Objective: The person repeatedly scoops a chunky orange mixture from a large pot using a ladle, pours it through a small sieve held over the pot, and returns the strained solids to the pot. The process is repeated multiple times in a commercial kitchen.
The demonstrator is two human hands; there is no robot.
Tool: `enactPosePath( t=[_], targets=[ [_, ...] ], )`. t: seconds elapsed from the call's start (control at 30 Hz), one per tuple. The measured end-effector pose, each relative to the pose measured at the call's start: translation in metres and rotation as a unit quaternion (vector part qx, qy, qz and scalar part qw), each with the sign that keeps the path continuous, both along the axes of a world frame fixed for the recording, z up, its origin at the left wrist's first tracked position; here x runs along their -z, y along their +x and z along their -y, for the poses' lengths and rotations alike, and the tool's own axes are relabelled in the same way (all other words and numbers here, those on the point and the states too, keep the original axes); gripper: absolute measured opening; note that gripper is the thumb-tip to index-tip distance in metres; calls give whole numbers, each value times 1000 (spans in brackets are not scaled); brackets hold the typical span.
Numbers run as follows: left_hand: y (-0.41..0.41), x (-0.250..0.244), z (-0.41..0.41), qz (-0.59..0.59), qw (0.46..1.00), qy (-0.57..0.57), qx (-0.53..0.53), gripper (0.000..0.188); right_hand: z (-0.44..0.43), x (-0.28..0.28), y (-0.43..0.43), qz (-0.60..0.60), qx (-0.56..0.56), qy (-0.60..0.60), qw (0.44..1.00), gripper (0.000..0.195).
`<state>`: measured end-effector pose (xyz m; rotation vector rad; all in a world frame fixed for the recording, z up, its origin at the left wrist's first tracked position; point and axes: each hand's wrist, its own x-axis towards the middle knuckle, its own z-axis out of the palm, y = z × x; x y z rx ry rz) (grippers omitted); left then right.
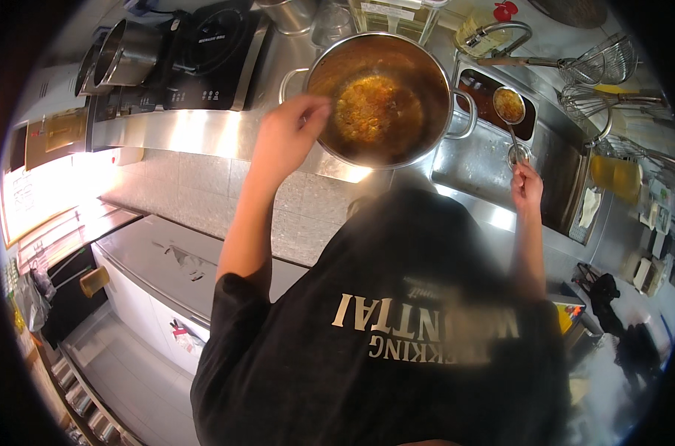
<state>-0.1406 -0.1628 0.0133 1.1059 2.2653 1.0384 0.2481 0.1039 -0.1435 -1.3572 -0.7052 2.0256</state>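
Observation:
A large two-handled steel pot (435, 131) stands on the counter before me, with a shallow layer of golden, orange-flecked liquid (371, 108) in its bottom. Over the pot's left rim is my left hand (295, 125), thumb and fingers bent close together; whether something small lies between them cannot be seen. My right hand (527, 187) grips the handle of a metal ladle (509, 106). The ladle's bowl, filled with yellowish bits, is above a rectangular steel container (474, 92) of dark reddish-brown liquid. A small round metal cup (519, 155) sits under the ladle's handle.
Black induction cookers (209, 56) and steel pots (128, 56) stand at the left. Wire strainers (596, 61) and whisks (593, 103) lie to the right, by a yellow container (616, 177). A clear container (393, 19) is behind the pot. A white chest (164, 256) stands at the lower left.

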Motion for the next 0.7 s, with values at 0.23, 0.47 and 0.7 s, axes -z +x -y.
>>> enactPosePath(
  t=[0.23,0.47,0.7],
  targets=[
    [-62,84,-112,121,921,-249,273,20,12,4,-11,-27,-2,7,1000,23],
    [-95,196,-151,101,817,-539,181,10,14,4,-14,-47,-11,9,999,20],
    [-82,206,-149,135,785,-590,132,8,5,3,-10,-33,-17,-5,999,21]
  ],
)
